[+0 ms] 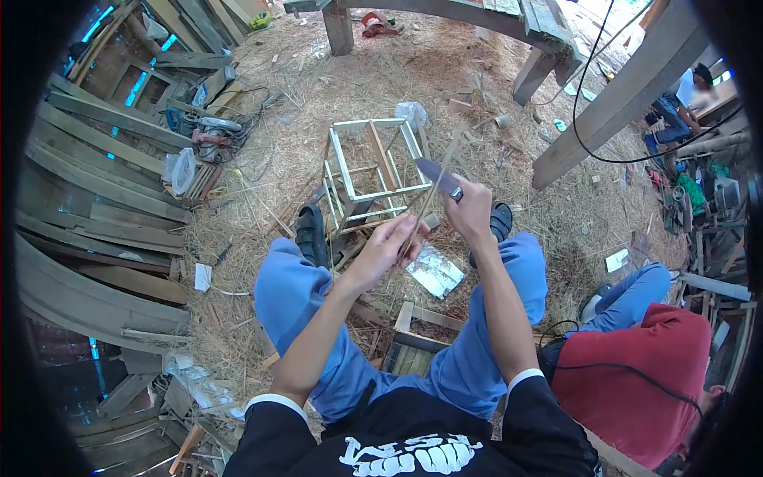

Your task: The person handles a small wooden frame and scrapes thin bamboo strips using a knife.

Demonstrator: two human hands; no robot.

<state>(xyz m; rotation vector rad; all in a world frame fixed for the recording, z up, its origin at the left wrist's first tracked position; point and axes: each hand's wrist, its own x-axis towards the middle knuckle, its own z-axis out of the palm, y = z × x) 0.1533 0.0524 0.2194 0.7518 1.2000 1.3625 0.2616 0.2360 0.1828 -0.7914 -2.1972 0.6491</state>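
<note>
My left hand (397, 240), in front of my knees, is closed around the lower part of a thin wooden strip (452, 151). The strip slants up and to the right, away from me. My right hand (470, 208) is wrapped round a knife (433, 170), its broad blade pointing up and left across the strip. Whether the edge touches the strip I cannot tell. The knife's handle is mostly hidden in my fingers. Just beyond my hands a small open wooden frame (343, 163) stands on the floor, between and ahead of my feet.
Straw and shavings cover the floor. Power tools (214, 137) and stacked planks (111, 215) lie left. A wooden bench (445, 11) stands ahead, a post (612, 99) to the right. A person in a red shirt (636, 374) sits close on my right; another person (675, 111) is farther back.
</note>
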